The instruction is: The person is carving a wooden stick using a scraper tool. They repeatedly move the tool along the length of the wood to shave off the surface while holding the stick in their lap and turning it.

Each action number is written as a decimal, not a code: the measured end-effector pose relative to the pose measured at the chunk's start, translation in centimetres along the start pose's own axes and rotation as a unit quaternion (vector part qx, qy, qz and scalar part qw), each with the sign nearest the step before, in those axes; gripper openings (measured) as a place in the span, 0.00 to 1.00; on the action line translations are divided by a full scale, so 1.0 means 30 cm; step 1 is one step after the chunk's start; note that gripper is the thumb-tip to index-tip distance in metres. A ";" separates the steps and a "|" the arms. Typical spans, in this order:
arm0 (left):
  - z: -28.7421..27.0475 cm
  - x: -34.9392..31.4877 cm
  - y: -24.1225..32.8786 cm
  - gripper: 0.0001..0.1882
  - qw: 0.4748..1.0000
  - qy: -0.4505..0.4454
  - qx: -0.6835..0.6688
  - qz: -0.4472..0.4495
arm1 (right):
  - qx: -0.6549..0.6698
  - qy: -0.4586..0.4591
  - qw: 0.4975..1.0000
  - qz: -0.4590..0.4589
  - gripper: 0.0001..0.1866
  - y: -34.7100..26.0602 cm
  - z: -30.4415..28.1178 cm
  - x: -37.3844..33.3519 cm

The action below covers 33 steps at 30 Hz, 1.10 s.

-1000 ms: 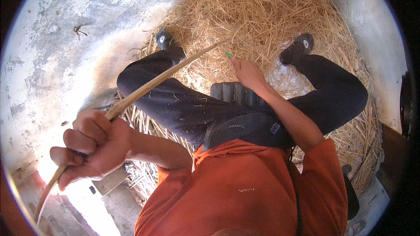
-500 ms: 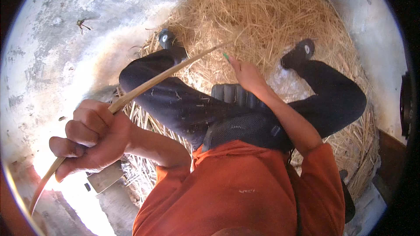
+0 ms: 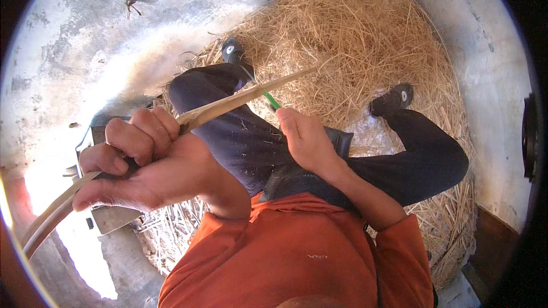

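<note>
My left hand (image 3: 145, 157) is closed around a long pale strip (image 3: 228, 104) that looks like split bamboo. The strip slants from the lower left edge up past my hand to a tapered tip over the straw. In my right hand (image 3: 305, 137) is a knife with a green handle (image 3: 272, 100). The front of the knife meets the strip partway along its far end, and what looks like a thin blade pokes out beyond it. Both hands are over my dark-trousered lap, the left hand higher and nearer the camera.
A heap of dry straw shavings (image 3: 365, 28) covers the floor ahead and around my legs. Whitish worn walls (image 3: 74, 74) rise to the left and right (image 3: 485, 80). A grey box-like thing (image 3: 108, 219) sits behind my left hand.
My right hand has come toward me, bringing the green-handled knife to the strip. My left hand has moved right with the strip, and the whole view has shifted slightly.
</note>
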State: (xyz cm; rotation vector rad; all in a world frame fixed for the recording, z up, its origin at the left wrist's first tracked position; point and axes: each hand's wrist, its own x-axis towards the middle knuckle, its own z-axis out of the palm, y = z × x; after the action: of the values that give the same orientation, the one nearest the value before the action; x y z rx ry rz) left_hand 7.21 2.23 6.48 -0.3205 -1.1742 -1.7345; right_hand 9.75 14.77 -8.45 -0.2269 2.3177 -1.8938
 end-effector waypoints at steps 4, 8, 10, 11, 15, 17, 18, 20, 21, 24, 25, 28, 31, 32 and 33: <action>0.034 -0.003 -0.003 0.26 0.994 0.062 0.083 0.033 | -0.087 0.033 0.996 0.008 0.19 0.092 0.039 0.005; 0.030 -0.004 -0.012 0.25 0.988 0.085 0.121 0.046 | -0.096 0.045 0.994 0.005 0.24 0.061 0.038 0.000; 0.046 -0.008 -0.007 0.25 0.991 0.083 0.096 0.039 | -0.106 0.036 0.993 -0.024 0.24 0.023 0.041 -0.004; 0.045 -0.009 -0.008 0.25 0.991 0.081 0.097 0.036 | -0.107 0.048 0.993 -0.012 0.24 0.041 0.043 0.002; 0.047 -0.010 -0.006 0.25 0.993 0.075 0.088 0.033 | -0.148 0.036 0.988 0.033 0.23 0.114 0.016 0.019; 0.041 -0.013 -0.002 0.25 0.993 0.070 0.085 0.030 | -0.156 0.011 0.987 0.028 0.23 0.063 0.007 0.015; 0.044 -0.012 -0.001 0.25 0.994 0.066 0.080 0.032 | -0.160 0.001 0.987 0.022 0.23 0.042 -0.004 0.020; 0.047 -0.007 -0.005 0.25 0.995 0.062 0.078 0.033 | -0.179 0.029 0.983 -0.008 0.23 0.116 -0.002 0.032; 0.043 -0.004 -0.011 0.25 0.994 0.060 0.082 0.031 | -0.186 0.043 0.981 -0.022 0.22 0.158 -0.002 0.036; 0.044 -0.009 0.000 0.25 0.994 0.060 0.086 0.015 | -0.197 0.017 0.977 0.083 0.23 0.190 -0.042 0.042; 0.043 -0.013 0.001 0.26 0.994 0.061 0.086 0.006 | -0.200 0.001 0.978 0.066 0.25 0.166 -0.041 0.028; 0.036 -0.007 -0.008 0.25 0.999 0.017 0.039 0.022 | -0.126 0.026 0.992 0.007 0.25 0.104 -0.027 0.031; 0.001 0.007 -0.018 0.25 0.999 -0.052 -0.010 0.007 | -0.212 0.052 0.972 0.090 0.24 0.261 -0.050 0.074; -0.002 0.004 -0.017 0.25 0.997 -0.066 -0.031 -0.001 | -0.203 0.048 0.975 0.074 0.25 0.278 -0.054 0.069; -0.005 0.003 -0.014 0.24 0.995 -0.080 -0.052 -0.008 | -0.194 0.045 0.978 0.057 0.25 0.259 -0.065 0.070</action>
State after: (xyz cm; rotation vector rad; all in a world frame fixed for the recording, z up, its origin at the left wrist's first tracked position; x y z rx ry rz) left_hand 6.87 2.07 6.24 -0.5237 -1.2050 -1.8136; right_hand 7.08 17.73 -15.69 -0.0473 2.6806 -1.4142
